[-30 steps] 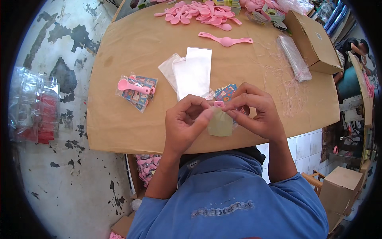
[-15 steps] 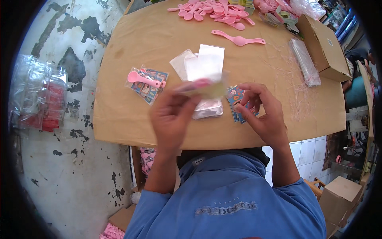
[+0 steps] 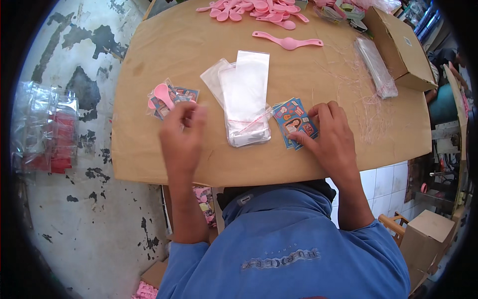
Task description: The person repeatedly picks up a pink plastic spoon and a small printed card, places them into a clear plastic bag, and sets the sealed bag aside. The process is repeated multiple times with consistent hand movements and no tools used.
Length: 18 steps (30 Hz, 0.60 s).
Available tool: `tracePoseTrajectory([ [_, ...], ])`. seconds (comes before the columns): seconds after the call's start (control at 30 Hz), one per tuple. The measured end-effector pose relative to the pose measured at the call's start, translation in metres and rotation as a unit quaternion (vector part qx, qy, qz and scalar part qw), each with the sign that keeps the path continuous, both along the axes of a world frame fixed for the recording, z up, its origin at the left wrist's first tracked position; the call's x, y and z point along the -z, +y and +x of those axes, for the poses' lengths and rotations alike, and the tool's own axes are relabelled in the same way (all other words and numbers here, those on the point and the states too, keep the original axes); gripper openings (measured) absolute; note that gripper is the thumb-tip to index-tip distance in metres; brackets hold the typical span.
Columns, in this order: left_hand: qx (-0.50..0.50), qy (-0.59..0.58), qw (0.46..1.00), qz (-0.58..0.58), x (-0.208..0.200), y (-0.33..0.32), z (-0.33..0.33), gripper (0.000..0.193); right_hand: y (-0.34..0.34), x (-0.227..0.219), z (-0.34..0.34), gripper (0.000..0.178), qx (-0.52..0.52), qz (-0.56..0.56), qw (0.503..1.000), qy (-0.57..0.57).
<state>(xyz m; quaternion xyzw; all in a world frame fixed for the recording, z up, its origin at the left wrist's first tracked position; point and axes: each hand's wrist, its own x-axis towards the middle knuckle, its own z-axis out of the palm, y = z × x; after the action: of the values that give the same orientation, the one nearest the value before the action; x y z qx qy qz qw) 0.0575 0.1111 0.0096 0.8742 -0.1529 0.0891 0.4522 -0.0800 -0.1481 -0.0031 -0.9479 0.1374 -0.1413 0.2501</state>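
My left hand [image 3: 180, 139], its fingers curled and smeared by motion, is over the near right side of a small pile of clear packets. On the pile lie a pink measuring spoon [image 3: 163, 93] and blue printed cards [image 3: 187, 93]. The hand covers the spoon's handle, so whether it still grips anything is hidden. My right hand [image 3: 332, 137] rests with thumb and fingers apart at the right edge of a stack of blue illustrated cards [image 3: 290, 117]. Its thumb tip touches the top card. Between the hands lies a stack of clear plastic bags [image 3: 244, 99].
A double-ended pink measuring spoon [image 3: 289, 42] lies farther back, before a heap of pink spoons [image 3: 259, 9]. At the right are a bundle of clear wrappers [image 3: 377, 67], loose plastic strips [image 3: 366, 117] and a cardboard box [image 3: 393, 45]. Plastic packs [image 3: 47, 129] lie left of the table.
My left hand has carried a clear packet with a pink spoon leftward to the packet pile. My right hand has lowered onto the card stack, its fingers spreading. The whole view has shifted slightly.
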Motion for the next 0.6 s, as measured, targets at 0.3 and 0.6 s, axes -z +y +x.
tracePoseTrajectory([
  [0.3, 0.002, 0.160, 0.987, -0.025, 0.010, -0.029, -0.002, 0.028, -0.007, -0.001, 0.007, 0.038, 0.013, 0.188, 0.982, 0.031],
  [0.6, -0.022, 0.057, 0.997, -0.045, 0.023, -0.021, 0.001, 0.023, -0.033, -0.001, 0.005, 0.020, -0.004, 0.171, 0.984, -0.042],
])
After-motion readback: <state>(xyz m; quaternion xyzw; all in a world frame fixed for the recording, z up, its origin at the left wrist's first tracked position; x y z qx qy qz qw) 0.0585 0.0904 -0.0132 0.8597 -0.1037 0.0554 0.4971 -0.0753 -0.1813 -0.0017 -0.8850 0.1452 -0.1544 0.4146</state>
